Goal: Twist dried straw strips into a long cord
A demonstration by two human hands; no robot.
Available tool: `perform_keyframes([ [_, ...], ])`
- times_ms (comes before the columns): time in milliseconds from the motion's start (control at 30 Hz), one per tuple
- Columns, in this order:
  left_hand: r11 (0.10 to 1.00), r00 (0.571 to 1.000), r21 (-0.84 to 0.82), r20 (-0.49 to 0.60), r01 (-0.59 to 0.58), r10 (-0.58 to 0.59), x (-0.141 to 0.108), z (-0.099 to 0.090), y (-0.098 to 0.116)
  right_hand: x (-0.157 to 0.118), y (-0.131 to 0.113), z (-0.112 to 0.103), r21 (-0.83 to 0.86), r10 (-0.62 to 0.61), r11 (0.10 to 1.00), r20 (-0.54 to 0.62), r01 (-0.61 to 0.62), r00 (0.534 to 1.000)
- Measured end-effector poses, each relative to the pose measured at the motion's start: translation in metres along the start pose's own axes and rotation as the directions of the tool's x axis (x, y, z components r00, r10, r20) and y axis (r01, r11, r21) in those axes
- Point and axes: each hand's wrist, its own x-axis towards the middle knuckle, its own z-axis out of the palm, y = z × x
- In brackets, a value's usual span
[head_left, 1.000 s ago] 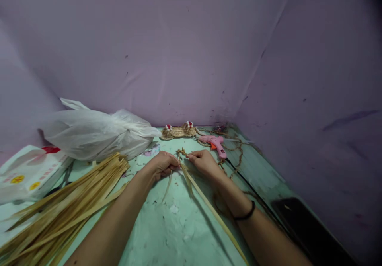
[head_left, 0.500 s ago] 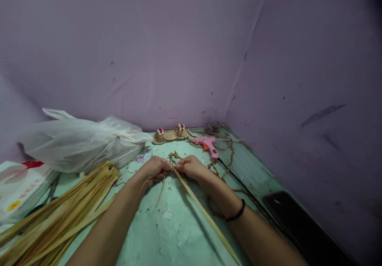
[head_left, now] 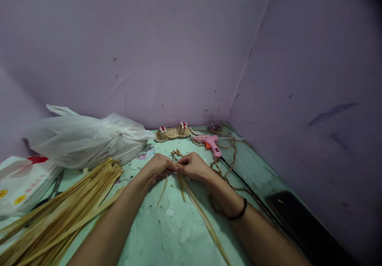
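Note:
My left hand (head_left: 161,166) and my right hand (head_left: 192,165) meet over the middle of the table, fingertips pinched together. Between them they grip dried leaf strips (head_left: 205,220); a long one trails from the fingers toward the lower edge of the view. Shorter ends hang below the hands, one of them under the left. Just beyond the fingertips a knotted, twisted cord (head_left: 177,153) pokes out, seemingly joined to the strips. The exact spot where they are pinched is hidden by the fingers.
A bundle of dried leaf strips (head_left: 74,214) lies left, near a white plastic bag (head_left: 89,142) and a white packet (head_left: 26,186). Woven slippers with beads (head_left: 172,133) sit by the wall. A pink glue gun (head_left: 210,143), its black cable, loose cord and a black phone (head_left: 301,218) are right.
The right hand has turned slightly at the pinch, and the long strip now hangs slacker and more curved. Another short end has appeared below the fingers. The view has shifted slightly.

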Motion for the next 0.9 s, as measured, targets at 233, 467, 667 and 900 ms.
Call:
perform_keyframes([
  [233,0.999,0.998,0.034,0.039,-0.04,0.039,-0.004,-0.0003,0.0005,-0.0039,-0.0037,-0.0065,-0.038,-0.045,0.998,-0.004,0.045,0.999],
  [467,0.998,1.0,0.06,-0.002,-0.021,0.021,-0.0073,0.0025,0.0058,-0.0049,-0.0056,-0.0076,-0.059,-0.057,0.997,-0.02,0.056,0.998],
  [667,0.999,1.0,0.039,-0.022,0.006,-0.005,-0.0046,0.0076,0.006,-0.0021,-0.0015,-0.0052,-0.096,-0.078,0.993,-0.018,0.076,0.997],
  [900,0.997,1.0,0.081,-0.014,-0.008,0.009,-0.0066,0.0071,0.0066,-0.0018,-0.002,-0.003,-0.156,-0.077,0.985,-0.037,0.07,0.996],
])
